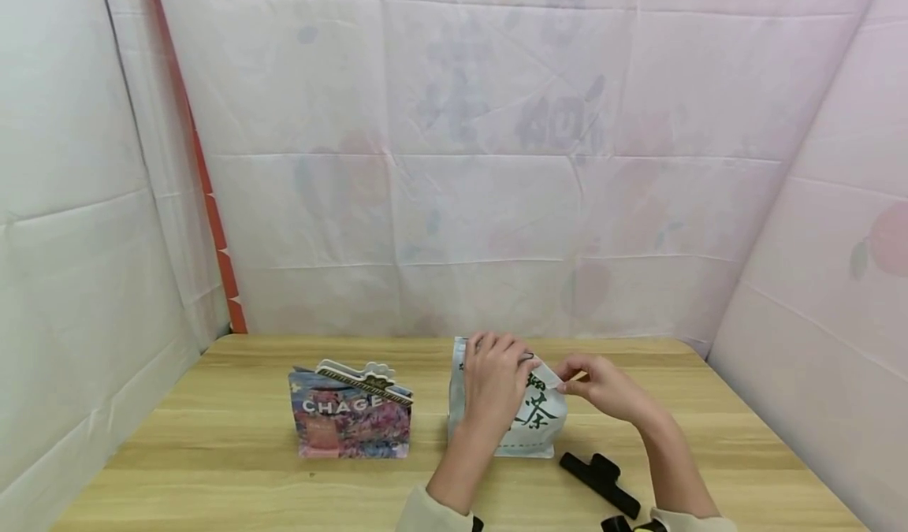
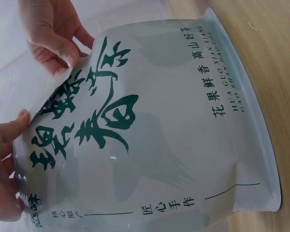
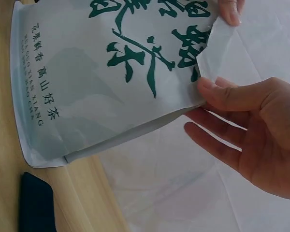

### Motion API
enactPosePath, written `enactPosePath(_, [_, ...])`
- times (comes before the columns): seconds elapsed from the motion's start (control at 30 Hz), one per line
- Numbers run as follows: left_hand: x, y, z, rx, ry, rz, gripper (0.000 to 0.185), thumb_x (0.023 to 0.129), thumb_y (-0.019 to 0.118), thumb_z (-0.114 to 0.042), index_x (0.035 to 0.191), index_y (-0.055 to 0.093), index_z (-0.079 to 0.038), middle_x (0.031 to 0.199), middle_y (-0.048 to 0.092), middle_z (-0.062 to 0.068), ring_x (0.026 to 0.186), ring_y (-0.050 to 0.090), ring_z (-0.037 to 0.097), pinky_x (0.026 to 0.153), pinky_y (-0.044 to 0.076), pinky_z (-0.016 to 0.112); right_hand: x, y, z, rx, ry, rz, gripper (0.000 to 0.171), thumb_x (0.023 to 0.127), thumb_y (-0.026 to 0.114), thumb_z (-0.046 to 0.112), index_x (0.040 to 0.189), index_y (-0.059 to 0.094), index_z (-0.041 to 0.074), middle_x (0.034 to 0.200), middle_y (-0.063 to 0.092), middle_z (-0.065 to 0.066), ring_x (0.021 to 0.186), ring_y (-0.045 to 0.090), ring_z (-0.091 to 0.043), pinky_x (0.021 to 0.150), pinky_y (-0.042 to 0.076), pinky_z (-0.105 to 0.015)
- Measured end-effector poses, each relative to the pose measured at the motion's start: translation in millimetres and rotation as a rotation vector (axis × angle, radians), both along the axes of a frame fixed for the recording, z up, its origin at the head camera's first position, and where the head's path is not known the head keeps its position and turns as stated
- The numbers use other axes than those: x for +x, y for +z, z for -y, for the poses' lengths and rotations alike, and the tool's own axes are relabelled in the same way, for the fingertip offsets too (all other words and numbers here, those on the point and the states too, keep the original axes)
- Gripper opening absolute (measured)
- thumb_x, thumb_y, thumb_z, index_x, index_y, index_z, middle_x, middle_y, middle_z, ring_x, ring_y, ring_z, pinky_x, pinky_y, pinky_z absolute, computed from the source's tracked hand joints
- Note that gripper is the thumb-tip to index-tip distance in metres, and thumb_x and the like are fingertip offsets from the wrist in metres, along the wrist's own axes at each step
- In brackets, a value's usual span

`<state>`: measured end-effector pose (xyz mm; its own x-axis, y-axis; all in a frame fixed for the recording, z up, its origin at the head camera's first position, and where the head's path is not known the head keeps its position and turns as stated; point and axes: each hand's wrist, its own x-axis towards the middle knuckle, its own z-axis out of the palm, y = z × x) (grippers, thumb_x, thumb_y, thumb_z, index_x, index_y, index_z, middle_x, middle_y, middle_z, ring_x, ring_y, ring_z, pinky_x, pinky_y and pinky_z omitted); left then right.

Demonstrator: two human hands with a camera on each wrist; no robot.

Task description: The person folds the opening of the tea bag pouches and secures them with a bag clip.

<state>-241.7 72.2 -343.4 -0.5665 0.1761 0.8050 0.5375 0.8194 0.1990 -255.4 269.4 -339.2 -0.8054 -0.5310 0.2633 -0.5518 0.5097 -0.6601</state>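
A: The white tea pouch [image 1: 528, 425] stands upright on the wooden table [image 1: 213, 469], about the middle and a little toward the near edge. It is a glossy stand-up bag with a gusseted bottom, smooth with soft dents, and printed with large dark green brush characters.

B: And the hands?

A: Both are at its top. The left hand [image 1: 494, 381] lies over the upper left part, fingers curled over the rim and thumb pressed on the front, so it grips the pouch. The right hand [image 1: 603, 386] pinches the top right corner between thumb and forefinger; in the right wrist view that corner [image 3: 213, 46] is folded over and creased, and the other fingers are spread loose below it.

B: What sits around it?

A: To the left, apart from the pouch, stands a second pouch [image 1: 350, 414], colourful, pink and blue with "CHAGE" in white letters, its top closed by a pale clip with a wavy outline [image 1: 363, 376]. On the right, nearer the person, lies a black plastic clip [image 1: 600, 482], matte and long; it is close to the white pouch but not touching. Another dark item at the bottom edge is too cut off to tell.

B: Anything blocking the view?

A: The left hand hides the pouch's upper left. Behind the table hangs creased, pale cloth [image 1: 496, 161] with faint floral prints.
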Motion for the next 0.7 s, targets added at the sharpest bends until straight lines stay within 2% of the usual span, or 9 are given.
enactPosePath(0.2, [1.2, -0.4, -0.1, -0.006, -0.007, 0.014, 0.013, 0.079, 0.069, -0.035, 0.084, 0.070, -0.023, 0.086, 0.061, -0.012, 0.084, 0.052, 0.009, 0.093, 0.034, 0.031, -1.4, -4.4, 3.6, -0.009, -0.072, -0.039, 0.012, 0.082, 0.063, -0.006, 0.081, 0.065, 0.005, 0.083, 0.061, -0.001, 0.075, 0.057, -0.014, 0.064, 0.052, -0.032])
enactPosePath(0.37, [0.9, 0.1, 0.4, -0.011, -0.009, 0.000, 0.013, 0.080, 0.069, -0.035, 0.083, 0.069, -0.022, 0.085, 0.061, -0.012, 0.084, 0.052, 0.009, 0.093, 0.034, 0.031, -1.0, -3.3, 4.1, -0.014, -0.074, -0.046, 0.011, 0.081, 0.064, -0.005, 0.080, 0.066, 0.005, 0.081, 0.062, 0.000, 0.074, 0.058, -0.013, 0.065, 0.052, -0.033])
enactPosePath(0.5, [0.5, 0.6, 0.8, -0.015, -0.003, -0.010, 0.013, 0.080, 0.069, -0.035, 0.083, 0.070, -0.022, 0.085, 0.061, -0.012, 0.084, 0.052, 0.009, 0.093, 0.034, 0.031, 0.1, 0.0, 1.9, -0.005, -0.018, -0.030, 0.009, 0.084, 0.062, -0.004, 0.085, 0.065, 0.004, 0.086, 0.062, -0.001, 0.079, 0.059, -0.016, 0.070, 0.052, -0.033])
enactPosePath(0.57, [0.5, 0.6, 1.0, -0.012, -0.005, -0.011, 0.013, 0.080, 0.069, -0.034, 0.083, 0.070, -0.022, 0.085, 0.061, -0.012, 0.084, 0.052, 0.009, 0.093, 0.034, 0.031, 1.5, 1.7, 1.0, -0.012, 0.011, 0.002, 0.007, 0.087, 0.061, 0.000, 0.093, 0.064, 0.002, 0.092, 0.061, -0.004, 0.085, 0.059, -0.020, 0.074, 0.051, -0.032])
enactPosePath(0.7, [1.2, 0.1, 1.3, -0.008, -0.013, -0.007, 0.012, 0.080, 0.069, -0.034, 0.083, 0.069, -0.022, 0.085, 0.061, -0.012, 0.084, 0.052, 0.010, 0.093, 0.035, 0.031, 3.4, 4.0, 3.0, -0.063, 0.034, 0.060, 0.018, 0.092, 0.056, 0.009, 0.106, 0.060, -0.002, 0.104, 0.059, -0.012, 0.095, 0.058, -0.028, 0.078, 0.050, -0.031])
